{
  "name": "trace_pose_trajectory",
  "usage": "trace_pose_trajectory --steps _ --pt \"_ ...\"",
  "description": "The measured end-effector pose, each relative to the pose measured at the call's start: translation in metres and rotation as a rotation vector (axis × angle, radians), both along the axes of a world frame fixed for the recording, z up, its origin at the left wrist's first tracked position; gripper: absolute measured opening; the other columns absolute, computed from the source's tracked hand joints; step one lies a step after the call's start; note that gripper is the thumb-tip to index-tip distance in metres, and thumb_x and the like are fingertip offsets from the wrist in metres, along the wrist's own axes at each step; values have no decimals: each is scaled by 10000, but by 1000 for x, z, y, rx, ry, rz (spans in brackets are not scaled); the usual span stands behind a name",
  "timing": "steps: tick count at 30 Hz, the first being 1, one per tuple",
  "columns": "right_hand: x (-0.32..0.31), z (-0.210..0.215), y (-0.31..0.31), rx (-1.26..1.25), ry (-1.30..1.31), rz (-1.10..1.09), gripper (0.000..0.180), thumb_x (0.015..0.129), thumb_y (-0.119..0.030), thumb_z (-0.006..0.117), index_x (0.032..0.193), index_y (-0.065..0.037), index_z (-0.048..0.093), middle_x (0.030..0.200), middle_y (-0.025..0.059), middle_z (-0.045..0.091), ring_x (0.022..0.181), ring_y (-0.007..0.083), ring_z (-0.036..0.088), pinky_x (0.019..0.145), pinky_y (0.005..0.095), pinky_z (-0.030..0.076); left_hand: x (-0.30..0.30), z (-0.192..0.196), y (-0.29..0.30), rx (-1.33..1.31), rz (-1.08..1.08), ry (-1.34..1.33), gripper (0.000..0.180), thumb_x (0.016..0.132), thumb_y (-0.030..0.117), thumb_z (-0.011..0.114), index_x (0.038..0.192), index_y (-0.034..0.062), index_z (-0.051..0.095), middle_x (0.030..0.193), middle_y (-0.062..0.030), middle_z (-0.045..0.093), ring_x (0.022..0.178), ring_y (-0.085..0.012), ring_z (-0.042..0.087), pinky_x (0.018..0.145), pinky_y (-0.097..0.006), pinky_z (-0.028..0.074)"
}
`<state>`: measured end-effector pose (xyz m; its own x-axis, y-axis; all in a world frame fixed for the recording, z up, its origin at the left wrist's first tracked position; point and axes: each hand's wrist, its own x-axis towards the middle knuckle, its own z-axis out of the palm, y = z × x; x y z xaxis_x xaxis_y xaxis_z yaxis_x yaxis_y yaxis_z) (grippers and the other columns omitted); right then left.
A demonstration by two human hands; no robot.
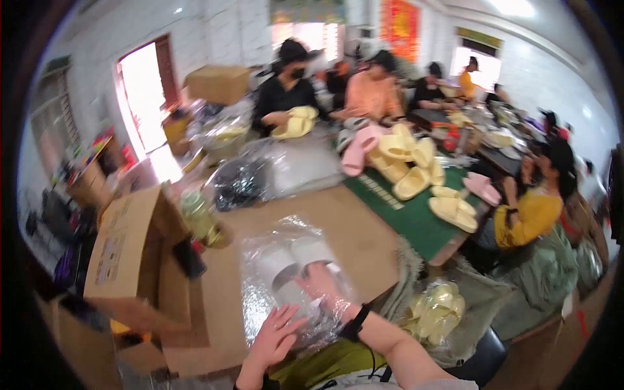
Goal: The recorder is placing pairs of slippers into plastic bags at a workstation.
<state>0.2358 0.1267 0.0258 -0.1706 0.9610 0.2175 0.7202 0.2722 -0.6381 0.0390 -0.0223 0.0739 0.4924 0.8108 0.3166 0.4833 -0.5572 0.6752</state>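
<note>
A pair of pale grey-white slippers [275, 261] lies on a clear plastic bag [255, 311] in front of me, partly covered by its shiny film. My right hand [322, 286] reaches into the bag's near part, its fingers curled at the strap of the right slipper; the fingertips are partly hidden. Plastic glints over that wrist. Beside it, to the left, my left hand [276, 335] rests on the near part of the bag with fingers spread and nothing held.
An opened cardboard box [123, 244] stands at left, beside a greenish jar [198, 218]. Stacked clear bags [305, 162] lie beyond the brown board [364, 227]. Yellow and pink slippers cover a green mat [370, 188]. Bagged yellow slippers [439, 312] sit near right. Several people work around the tables.
</note>
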Motion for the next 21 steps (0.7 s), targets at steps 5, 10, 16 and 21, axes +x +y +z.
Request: trace_pose_trajectory --steps 5,10,16,21 --pt "13 -7 -52 318 158 223 623 886 -337 709 1382 -17 510 1440 266 430 1304 469 442 1094 495 395 -54 -59 -8 109 260 25 654 917 366 634 1480 74 475 1584 -236 346 1413 -449 381 1149 -521 335" --pt "66 -6 -102 258 105 507 608 872 -277 747 1376 -34 511 1429 240 458 1303 417 457 1094 485 401 -45 -50 21 44 451 193 597 1004 320 530 1520 48 402 1598 -244 313 1464 -432 297 1201 -494 257" --pt "116 122 -131 -579 327 987 210 913 -190 722 1045 -32 678 1022 147 682 960 311 655 816 417 528 -50 -82 22 -17 546 254 628 1035 340 476 1539 -4 326 1564 -300 329 1443 -461 311 1202 -502 245" --pt "115 107 -103 -462 852 576 240 1010 -197 632 1172 -21 660 914 20 698 859 82 644 717 244 499 -32 -39 14 8 542 249 706 849 205 601 1474 -47 393 1469 -356 413 1370 -502 385 1164 -512 309"
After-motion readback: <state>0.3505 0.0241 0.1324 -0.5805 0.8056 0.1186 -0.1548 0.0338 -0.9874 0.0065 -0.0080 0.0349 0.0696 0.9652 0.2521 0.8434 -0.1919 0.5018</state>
